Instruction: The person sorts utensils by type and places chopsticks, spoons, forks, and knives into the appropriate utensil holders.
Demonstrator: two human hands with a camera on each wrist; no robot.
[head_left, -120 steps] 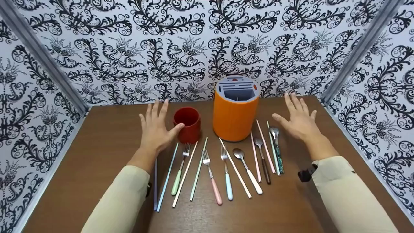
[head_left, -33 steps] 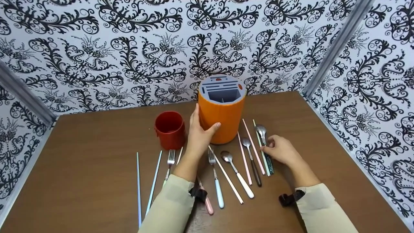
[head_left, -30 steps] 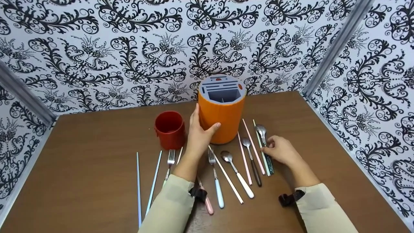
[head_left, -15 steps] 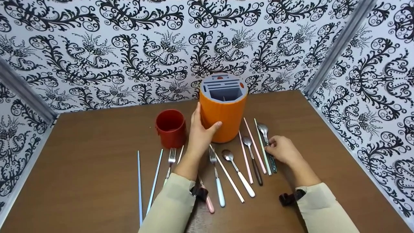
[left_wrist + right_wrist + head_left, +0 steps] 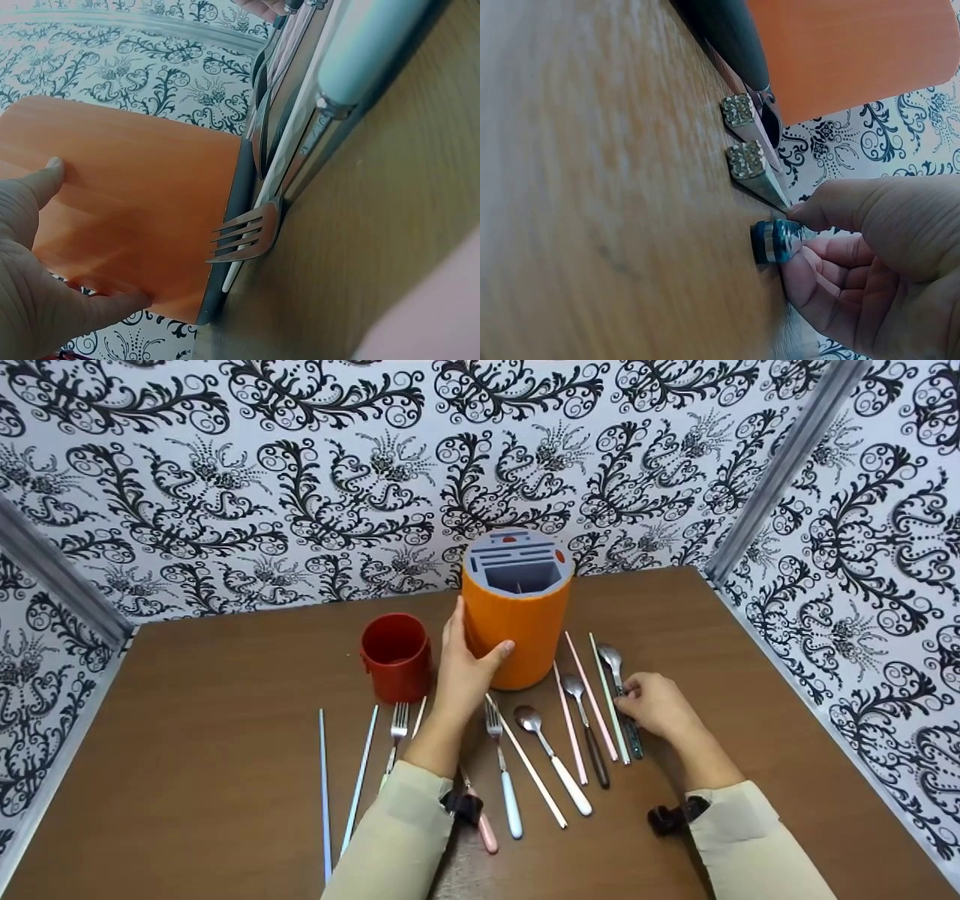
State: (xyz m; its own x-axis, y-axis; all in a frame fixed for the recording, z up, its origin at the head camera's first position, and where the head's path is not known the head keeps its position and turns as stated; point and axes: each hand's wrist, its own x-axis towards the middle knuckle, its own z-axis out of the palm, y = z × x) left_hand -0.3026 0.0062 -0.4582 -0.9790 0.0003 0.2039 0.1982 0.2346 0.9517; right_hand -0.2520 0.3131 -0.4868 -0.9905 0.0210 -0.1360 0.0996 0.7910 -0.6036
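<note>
My left hand (image 5: 463, 682) holds the side of an upright orange cutlery holder (image 5: 517, 634), thumb across its front and fingers along its left. The holder's grey top has slots and one large compartment. In the left wrist view, that thumb and a finger press the orange wall (image 5: 150, 210). On the right, my right hand (image 5: 656, 705) pinches a spoon (image 5: 611, 656) between thumb and fingertips. The right wrist view shows its shiny dark teal handle (image 5: 774, 240) at the fingertips, low over the table. A pale green chopstick (image 5: 609, 697) lies just left of this spoon.
A red cup (image 5: 397, 660) stands left of the holder. Across the wooden table lie a white-handled spoon (image 5: 566, 780), a dark-handled spoon (image 5: 596, 754), a blue-handled fork (image 5: 510, 802) and several chopsticks. My left forearm partly covers a pink-handled fork (image 5: 487, 832). A patterned wall stands behind.
Four seconds ago both hands were spread above the table. Since then the left has moved right onto the holder and the right down to the spoon. Over the last second both have hardly moved.
</note>
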